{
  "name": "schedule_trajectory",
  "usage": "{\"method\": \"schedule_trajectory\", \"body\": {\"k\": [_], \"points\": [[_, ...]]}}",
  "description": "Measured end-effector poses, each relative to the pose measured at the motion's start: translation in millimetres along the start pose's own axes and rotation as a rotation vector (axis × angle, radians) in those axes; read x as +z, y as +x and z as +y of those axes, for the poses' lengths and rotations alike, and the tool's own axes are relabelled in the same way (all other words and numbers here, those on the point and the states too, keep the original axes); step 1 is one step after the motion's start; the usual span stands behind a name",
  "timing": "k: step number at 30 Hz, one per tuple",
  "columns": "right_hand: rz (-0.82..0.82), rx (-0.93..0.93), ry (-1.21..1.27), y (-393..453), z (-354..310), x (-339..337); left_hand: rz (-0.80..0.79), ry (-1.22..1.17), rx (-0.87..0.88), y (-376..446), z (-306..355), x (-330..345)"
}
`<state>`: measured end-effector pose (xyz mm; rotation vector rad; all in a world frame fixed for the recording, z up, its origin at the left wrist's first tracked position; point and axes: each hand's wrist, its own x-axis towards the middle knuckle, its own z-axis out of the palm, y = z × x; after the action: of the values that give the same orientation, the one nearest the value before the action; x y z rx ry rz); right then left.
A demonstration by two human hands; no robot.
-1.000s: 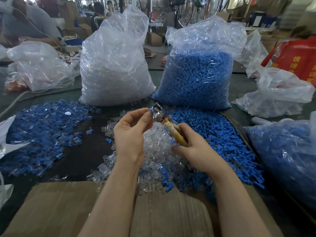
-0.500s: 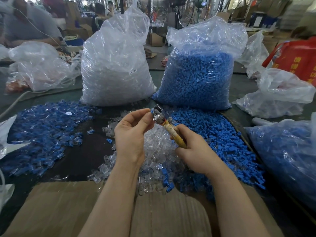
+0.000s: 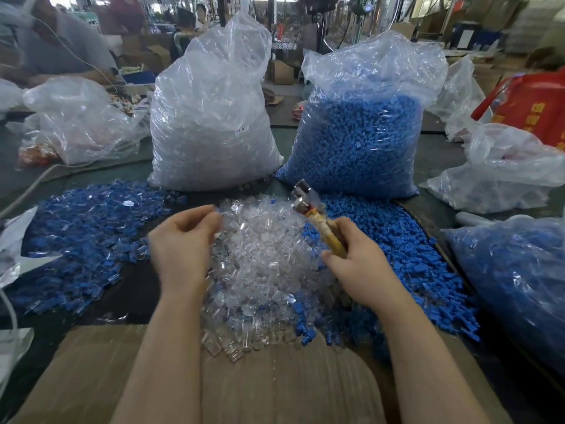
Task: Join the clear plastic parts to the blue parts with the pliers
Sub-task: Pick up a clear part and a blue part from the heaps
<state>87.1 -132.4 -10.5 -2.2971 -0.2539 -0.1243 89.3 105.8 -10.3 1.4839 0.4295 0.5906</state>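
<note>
1. Pliers (image 3: pixel 318 220) sit gripped by the handles in the right hand (image 3: pixel 360 264), metal tip up and apart above the clear parts (image 3: pixel 263 264).
2. Left hand (image 3: pixel 183 243) is blurred over the pile's left edge, fingers curled; whether they hold anything cannot be told.
3. Blue parts (image 3: pixel 397 240) lie just right of the clear pile.

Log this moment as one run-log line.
right hand: grips pliers | left hand: blurred, over clear parts pile, grasp unclear | blue parts pile: right
</note>
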Motion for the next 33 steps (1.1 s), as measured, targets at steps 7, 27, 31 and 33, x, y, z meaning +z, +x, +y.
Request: {"method": "schedule_trajectory", "body": {"k": [7,27,31,33], "points": [[0.162,0.255,-0.296,3.8,19.8,-6.8,0.358,0.581,-0.036,28.2,-33.1,-54.4],[0.136,0.463,-0.623,-3.8,20.6,-2.2,-0.184,1.010,0.149,16.1,-28.6,-29.1],[0.136,0.436,-0.636,-3.4,24.3,-2.9,-0.222,0.986,0.068,16.8,-27.3,-28.1],[0.128,0.424,-0.640,-3.3,25.5,-3.1,-0.269,0.964,0.035,17.4,-25.1,-27.8]]}}
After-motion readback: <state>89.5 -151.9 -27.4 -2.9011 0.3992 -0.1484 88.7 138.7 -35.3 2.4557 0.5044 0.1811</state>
